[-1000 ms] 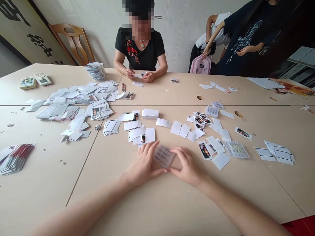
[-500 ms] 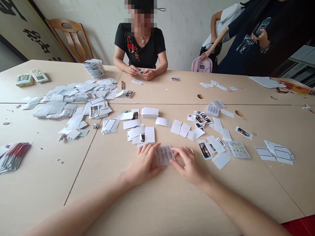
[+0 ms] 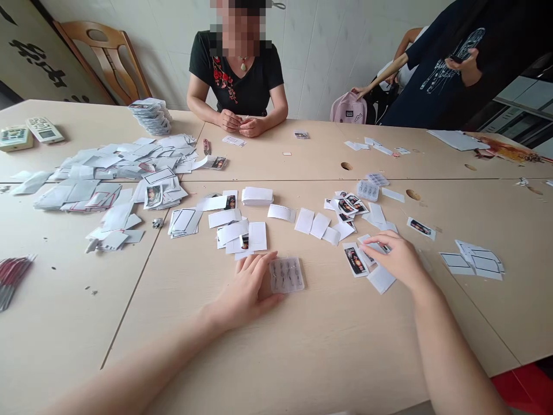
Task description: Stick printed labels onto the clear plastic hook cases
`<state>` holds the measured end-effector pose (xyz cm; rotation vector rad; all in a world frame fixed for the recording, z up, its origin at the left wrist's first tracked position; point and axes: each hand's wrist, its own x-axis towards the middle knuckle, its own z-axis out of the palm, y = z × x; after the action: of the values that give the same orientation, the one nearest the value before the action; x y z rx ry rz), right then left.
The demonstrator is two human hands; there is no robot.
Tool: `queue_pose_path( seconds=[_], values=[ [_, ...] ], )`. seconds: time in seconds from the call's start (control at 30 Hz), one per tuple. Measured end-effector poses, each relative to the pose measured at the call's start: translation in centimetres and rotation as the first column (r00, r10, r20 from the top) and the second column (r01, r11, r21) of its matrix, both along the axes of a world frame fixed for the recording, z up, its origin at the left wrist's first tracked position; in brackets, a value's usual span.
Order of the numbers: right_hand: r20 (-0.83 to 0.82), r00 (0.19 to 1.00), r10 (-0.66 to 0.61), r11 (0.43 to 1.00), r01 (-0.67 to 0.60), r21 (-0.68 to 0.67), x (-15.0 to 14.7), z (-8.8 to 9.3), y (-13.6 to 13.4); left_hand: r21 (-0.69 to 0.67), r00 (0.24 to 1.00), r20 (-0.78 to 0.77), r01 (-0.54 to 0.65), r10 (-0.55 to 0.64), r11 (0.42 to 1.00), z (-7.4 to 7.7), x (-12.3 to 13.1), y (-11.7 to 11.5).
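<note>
1. My left hand (image 3: 246, 288) lies open and relaxed on the pale laminate tabletop (image 3: 302, 346), fingertips just beside the packet, no grip. It looks parked there to keep the packet within reach.
2. The clear plastic blister packet (image 3: 286, 275) lies flat on bare tabletop between my hands. It is thin, glossy and rectangular, with rows of small dark items inside, too small to identify.
3. My right hand (image 3: 395, 259) is arched, fingers spread, fingertips down on a white paper slip (image 3: 374, 245). I cannot tell if it is pinching or only pressing. A glossy printed photo card (image 3: 355, 259) lies just beside it.
4. Mid-table, a squared stack of white cards (image 3: 257, 196) and a black-bordered card stack (image 3: 184, 222) sit among loose slips, apparently grouped by type.
5. Farther left, a loose heap of grey-white paper sleeves (image 3: 108, 167), a neat stack of packets (image 3: 150, 116), and a white remote control (image 3: 44, 129).
6. Across the table, a seated person (image 3: 235, 75) holds both hands together. Behind, a standing person's hand rests on a pink backpack (image 3: 348, 108).
</note>
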<state>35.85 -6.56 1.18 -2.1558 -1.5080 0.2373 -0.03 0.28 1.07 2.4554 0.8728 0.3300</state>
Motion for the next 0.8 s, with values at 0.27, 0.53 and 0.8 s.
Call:
queue_pose_path(
  seconds=[0.27,0.53,0.8],
  values=[
    [0.205,0.968,0.147,0.988,-0.134,-0.076,-3.8,-0.9,0.6,0.0,1.0,0.005,-0.004,0.004,1.0,-0.2,-0.1,0.1],
    [0.267,0.958,0.1,0.993,-0.08,-0.086,-3.6,0.9,-0.9,0.005,1.0,0.019,0.007,-0.007,1.0,-0.4,0.0,0.2],
    [0.134,0.922,0.364,0.917,-0.329,-0.227,-6.2,1.9,-1.2,-0.011,1.0,0.006,0.003,-0.003,1.0,-0.1,0.0,0.1]
  ],
)
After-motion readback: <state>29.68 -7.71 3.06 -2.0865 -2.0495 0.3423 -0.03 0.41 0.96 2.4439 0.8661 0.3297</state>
